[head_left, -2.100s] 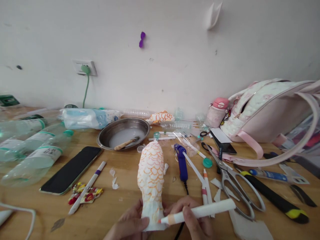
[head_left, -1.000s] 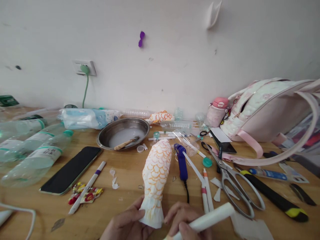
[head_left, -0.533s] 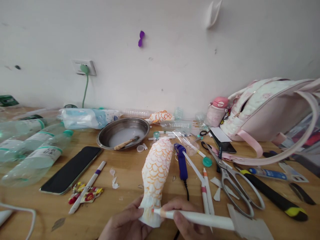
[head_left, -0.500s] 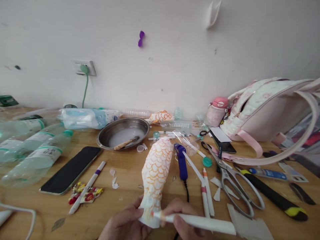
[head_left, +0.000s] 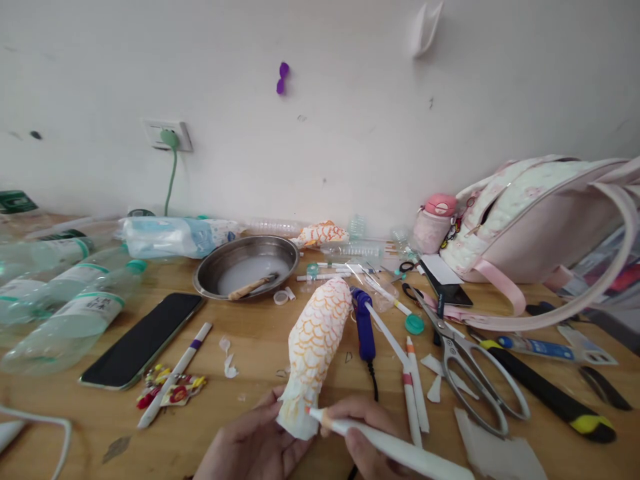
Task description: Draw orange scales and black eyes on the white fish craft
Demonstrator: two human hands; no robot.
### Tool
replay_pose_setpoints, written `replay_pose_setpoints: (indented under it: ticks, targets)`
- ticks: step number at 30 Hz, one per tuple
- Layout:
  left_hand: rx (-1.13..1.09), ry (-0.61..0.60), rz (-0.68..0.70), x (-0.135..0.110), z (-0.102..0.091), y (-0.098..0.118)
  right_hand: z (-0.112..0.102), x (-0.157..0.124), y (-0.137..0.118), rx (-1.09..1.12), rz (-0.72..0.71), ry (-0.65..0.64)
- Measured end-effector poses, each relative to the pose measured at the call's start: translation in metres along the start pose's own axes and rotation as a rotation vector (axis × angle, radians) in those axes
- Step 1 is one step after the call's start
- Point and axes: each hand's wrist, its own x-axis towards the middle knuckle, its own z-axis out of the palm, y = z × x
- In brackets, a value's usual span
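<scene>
Surface (head_left: 250, 347): wooden, cluttered; positions below are given relative to the fish.

Far left of the fish: several clear bottles (head_left: 75, 320) lie on their sides, partly cut off by the frame edge. A white cable (head_left: 45, 427) runs off the lower left corner. Nearer, a dark phone (head_left: 143, 340) lies face up, with a purple-banded marker (head_left: 175, 375) and a small coloured item (head_left: 170, 392), too small to identify, beside it. Behind and left of the fish: a metal bowl (head_left: 247, 265) with a brush in it; its contents look cloudy and cannot be determined.

Fish (head_left: 315, 340): a paper-covered form with orange scale lines, tilted, head end up and away towards the wall, tail end near the lower frame edge.

Left hand (head_left: 255, 443): fingers closed on the tail end from the left and beneath; wrist cut off by the frame.

Right hand (head_left: 367, 437): fingers closed around a white pen (head_left: 390, 448), orange-banded tip touching the tail. The pen's rear end runs to the frame edge; the lower hand is cut off.

Just right of the fish: a blue tool (head_left: 364, 327) with a black cord, then pens (head_left: 415, 393) and paper scraps. Further right: scissors (head_left: 465, 363), lying open, and a black-and-yellow handled tool (head_left: 550, 400). Far right, by the wall: a pink bottle (head_left: 434, 223) and a pale bag (head_left: 545, 220), its right side cut off.
</scene>
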Motion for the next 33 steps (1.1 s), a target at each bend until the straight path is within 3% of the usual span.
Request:
replay_pose_setpoints:
  ticks: [4,8,13,15,18,21,25,29,33]
  targets:
    - [0.02,-0.027,-0.006,0.002,0.001,0.001,-0.001,-0.001,0.002,0.034,-0.049,-0.12]
    - [0.043,-0.01,0.018,0.002,-0.001,0.001,-0.001,0.0,0.0,0.05,0.053,-0.025]
    - [0.038,-0.03,0.031,0.001,-0.002,0.001,-0.003,0.002,0.0,0.079,0.002,-0.135]
    - [0.04,-0.027,0.036,0.001,-0.002,0.002,-0.003,0.002,0.001,0.066,-0.021,-0.095]
    - [0.051,-0.037,0.04,0.002,0.0,0.003,-0.001,0.001,0.004,0.075,0.033,-0.054]
    - [0.028,-0.046,0.033,0.003,0.0,0.003,0.0,-0.001,0.004,0.181,0.122,-0.133]
    - [-0.003,0.003,0.019,0.001,-0.002,0.002,-0.002,0.001,-0.003,0.182,0.167,-0.061]
    - [-0.038,-0.002,0.006,0.002,-0.004,0.001,-0.003,0.003,-0.01,0.207,0.142,-0.214]
    - [-0.053,-0.006,-0.02,0.003,-0.002,0.001,0.0,0.003,-0.008,0.227,0.128,-0.086]
